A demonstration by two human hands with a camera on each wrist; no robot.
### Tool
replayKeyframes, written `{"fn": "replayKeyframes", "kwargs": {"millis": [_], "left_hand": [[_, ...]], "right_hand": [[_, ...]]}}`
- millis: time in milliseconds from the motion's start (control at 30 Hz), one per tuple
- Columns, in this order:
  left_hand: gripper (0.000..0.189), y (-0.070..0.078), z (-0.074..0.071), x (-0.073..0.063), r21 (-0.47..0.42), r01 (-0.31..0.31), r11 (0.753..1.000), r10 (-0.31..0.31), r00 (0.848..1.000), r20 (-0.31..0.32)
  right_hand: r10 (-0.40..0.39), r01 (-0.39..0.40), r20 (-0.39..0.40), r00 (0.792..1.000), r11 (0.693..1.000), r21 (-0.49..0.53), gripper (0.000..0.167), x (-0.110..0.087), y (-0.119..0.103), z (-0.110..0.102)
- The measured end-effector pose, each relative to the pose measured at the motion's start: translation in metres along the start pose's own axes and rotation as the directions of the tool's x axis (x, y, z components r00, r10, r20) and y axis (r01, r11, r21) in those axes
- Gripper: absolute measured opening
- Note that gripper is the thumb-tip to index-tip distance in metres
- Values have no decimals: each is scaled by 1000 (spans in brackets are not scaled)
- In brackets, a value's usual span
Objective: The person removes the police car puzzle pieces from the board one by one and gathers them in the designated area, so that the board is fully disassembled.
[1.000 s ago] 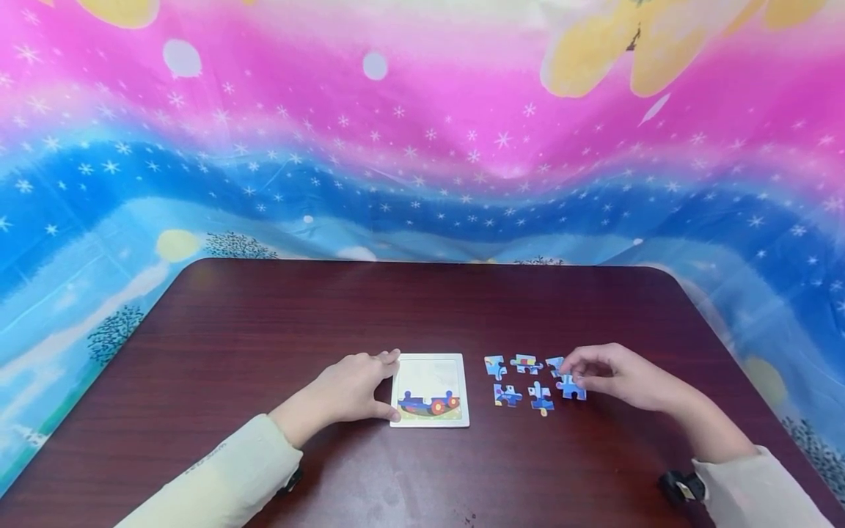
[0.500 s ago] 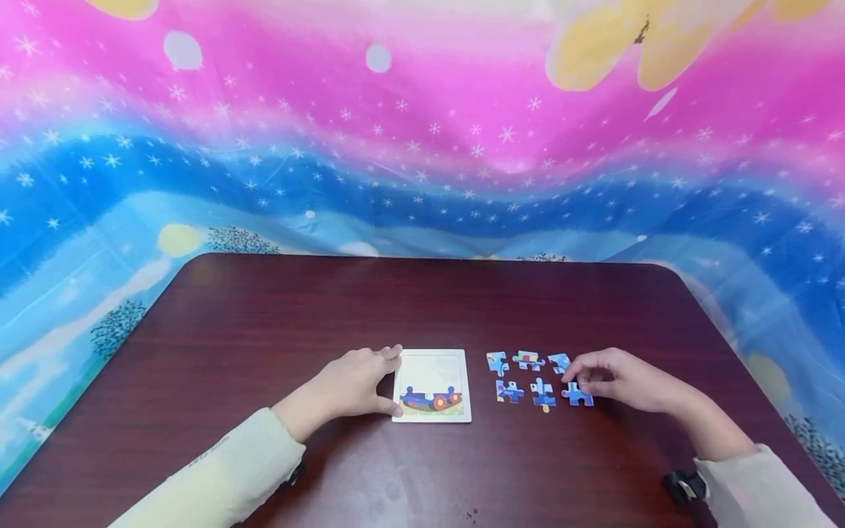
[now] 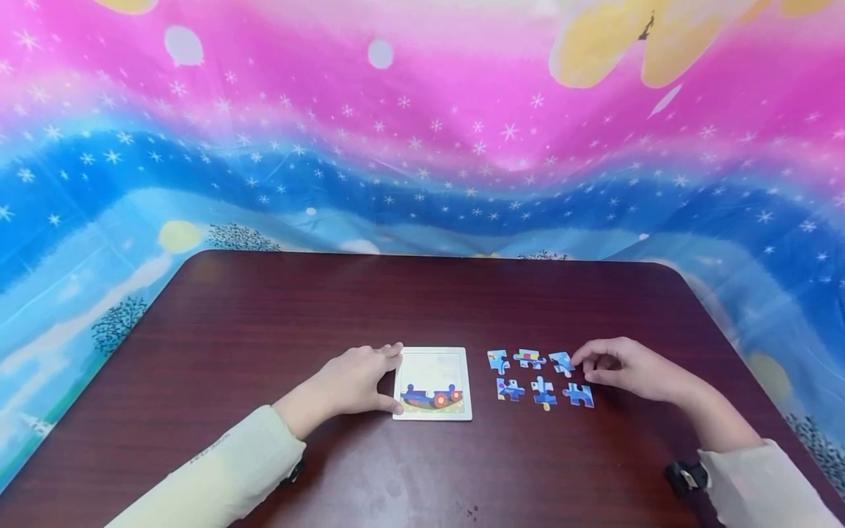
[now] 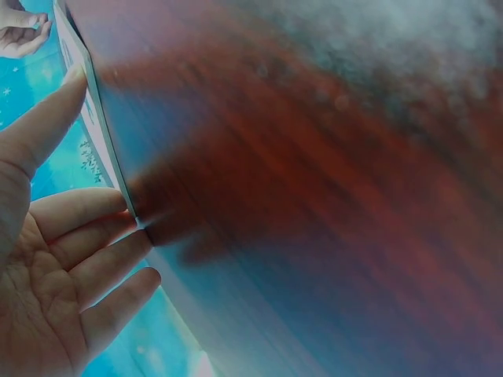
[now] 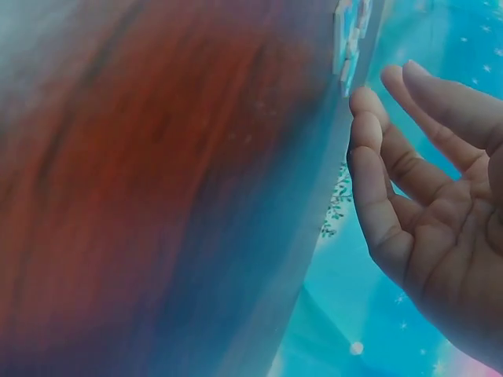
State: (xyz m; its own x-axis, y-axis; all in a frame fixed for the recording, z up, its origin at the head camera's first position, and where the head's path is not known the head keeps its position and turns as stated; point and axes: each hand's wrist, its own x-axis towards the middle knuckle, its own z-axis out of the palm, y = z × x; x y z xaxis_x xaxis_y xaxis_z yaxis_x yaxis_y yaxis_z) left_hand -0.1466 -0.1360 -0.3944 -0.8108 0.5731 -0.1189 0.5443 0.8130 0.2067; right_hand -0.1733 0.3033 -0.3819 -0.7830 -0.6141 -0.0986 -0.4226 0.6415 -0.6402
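Observation:
A square white-framed puzzle tray (image 3: 430,370) lies on the table, its lower part filled with a dark blue and red picture. My left hand (image 3: 350,380) rests at the tray's left side, thumb on the near corner and fingers at the far one; in the left wrist view those fingers (image 4: 90,247) are nearly straight along the edge. Several loose jigsaw pieces lie right of the tray in two rows. My right hand (image 3: 623,367), fingers loosely bent and holding nothing, has its fingertips at the light-blue back-right piece (image 3: 561,362). The front-right blue piece (image 3: 579,394) lies just nearer.
Other jigsaw pieces include a back-left one (image 3: 498,361), one with red and yellow (image 3: 529,358) and a front-middle one (image 3: 544,393). The dark red-brown table (image 3: 317,301) ends at a patterned pink and blue cloth (image 3: 422,147). Black bands (image 3: 686,478) show at the sleeves.
The front-right piece has shifted slightly right, away from the back-right piece. My right hand has left it and moved up beside the back-right piece. My left hand stays at the tray.

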Motion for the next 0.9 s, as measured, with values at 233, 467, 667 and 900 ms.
{"fn": "replayKeyframes", "kwargs": {"millis": [233, 467, 667, 900], "left_hand": [[69, 0, 1, -1, -6, 3, 1000, -3, 1000, -1], [70, -1, 1, 0, 0, -2, 1000, 2, 1000, -8], [69, -1, 1, 0, 2, -15, 1000, 15, 1000, -12], [67, -1, 0, 0, 4, -12, 1000, 12, 1000, -10]], "right_hand": [[-1, 0, 3, 1000, 999, 36, 22, 11, -12, 3], [-28, 25, 59, 998, 998, 53, 22, 29, -26, 16], [-58, 56, 69, 996, 998, 38, 24, 47, -40, 20], [-72, 67, 87, 994, 996, 57, 24, 76, -59, 25]]}}
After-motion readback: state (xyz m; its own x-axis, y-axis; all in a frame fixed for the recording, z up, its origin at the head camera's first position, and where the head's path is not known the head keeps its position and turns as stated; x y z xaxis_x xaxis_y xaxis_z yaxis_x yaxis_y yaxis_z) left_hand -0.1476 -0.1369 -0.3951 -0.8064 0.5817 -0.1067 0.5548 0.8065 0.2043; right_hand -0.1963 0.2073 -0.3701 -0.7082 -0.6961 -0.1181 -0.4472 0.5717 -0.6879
